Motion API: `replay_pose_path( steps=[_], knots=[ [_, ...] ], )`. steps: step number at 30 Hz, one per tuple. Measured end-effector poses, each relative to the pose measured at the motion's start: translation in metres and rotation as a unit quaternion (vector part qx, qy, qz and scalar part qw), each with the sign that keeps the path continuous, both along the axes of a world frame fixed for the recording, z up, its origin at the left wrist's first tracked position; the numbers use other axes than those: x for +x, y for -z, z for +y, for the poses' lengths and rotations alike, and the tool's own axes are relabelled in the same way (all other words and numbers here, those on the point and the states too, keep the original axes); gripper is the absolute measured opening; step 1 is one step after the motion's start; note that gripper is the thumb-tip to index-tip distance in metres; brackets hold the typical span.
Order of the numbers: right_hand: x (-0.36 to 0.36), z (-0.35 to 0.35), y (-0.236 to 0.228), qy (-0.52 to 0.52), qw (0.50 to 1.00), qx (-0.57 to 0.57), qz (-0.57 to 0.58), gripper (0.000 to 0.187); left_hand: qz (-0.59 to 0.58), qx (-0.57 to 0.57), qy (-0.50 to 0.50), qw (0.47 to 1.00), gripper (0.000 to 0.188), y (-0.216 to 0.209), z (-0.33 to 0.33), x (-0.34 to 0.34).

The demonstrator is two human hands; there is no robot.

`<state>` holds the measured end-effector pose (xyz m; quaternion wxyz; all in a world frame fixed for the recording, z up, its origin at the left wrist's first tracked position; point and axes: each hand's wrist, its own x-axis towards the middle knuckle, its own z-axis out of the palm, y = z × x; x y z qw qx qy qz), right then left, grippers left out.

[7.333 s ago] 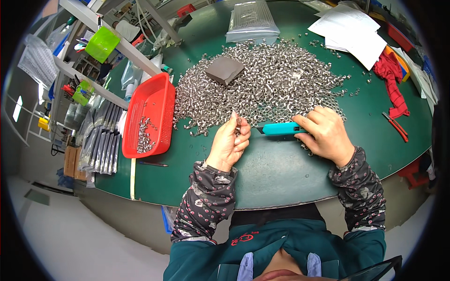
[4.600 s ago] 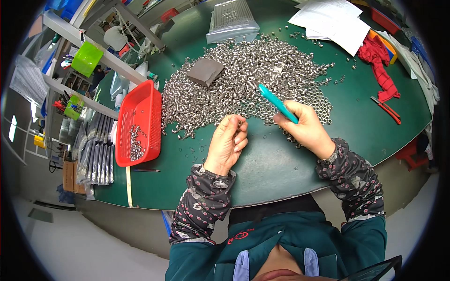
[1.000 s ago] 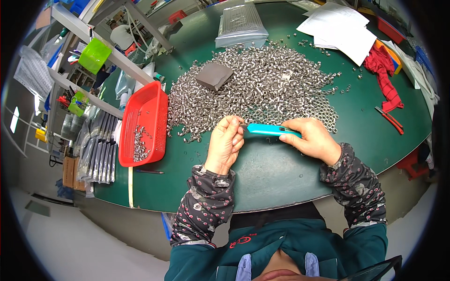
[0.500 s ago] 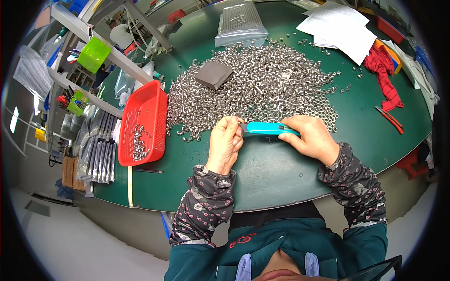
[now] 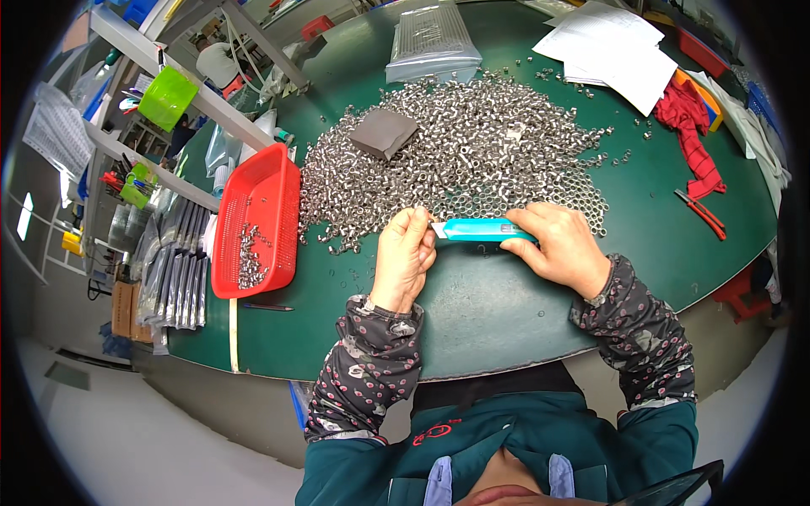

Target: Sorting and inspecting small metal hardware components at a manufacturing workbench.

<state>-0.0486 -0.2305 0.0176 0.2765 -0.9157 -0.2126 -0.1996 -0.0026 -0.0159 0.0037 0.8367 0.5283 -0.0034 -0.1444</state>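
My right hand [image 5: 558, 246] is closed around a turquoise utility knife [image 5: 477, 229], its thumb along the near side of the handle. The knife lies level and its bare blade [image 5: 439, 229] points left. At the blade's tip, my left hand [image 5: 403, 257] pinches a small metal ring [image 5: 431, 223] between thumb and forefinger; the fingertips hide most of it. Just beyond both hands spreads a big heap of small metal rings [image 5: 472, 143]. A dark grey block [image 5: 384, 133] sits on top of the heap.
A red perforated basket [image 5: 288, 219] with some rings stands left, near a dark pen-like tool [image 5: 268, 307]. Behind the heap lies a clear plastic bag [image 5: 432, 42]. Papers [image 5: 603, 51], a red cloth [image 5: 688, 126] and red-handled tweezers [image 5: 702, 215] lie right on the green table [image 5: 498, 320].
The knife has turned slightly, and its blade now looks bright instead of dark. Both hands stay almost in the same place.
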Motion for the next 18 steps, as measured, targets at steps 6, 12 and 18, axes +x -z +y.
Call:
replay_pose_path(
  steps=[6, 12, 18],
  knots=[
    [0.0000, 0.0006, -0.0017, -0.004, 1.000, -0.010, -0.017, 0.026, 0.003, 0.044, 0.011, 0.999, 0.021, -0.0027, 0.0004, 0.0008],
    [0.0007, -0.0003, -0.0017, -0.013, 0.999, -0.013, -0.035, 0.025, 0.016, 0.068, 0.024, 0.997, 0.021, -0.0028, 0.0033, 0.0027],
    [0.0016, -0.0024, -0.0029, -0.021, 0.998, -0.036, -0.056, 0.026, 0.036, 0.087, 0.076, 0.993, 0.024, -0.0097, 0.0077, 0.0036]
  ],
)
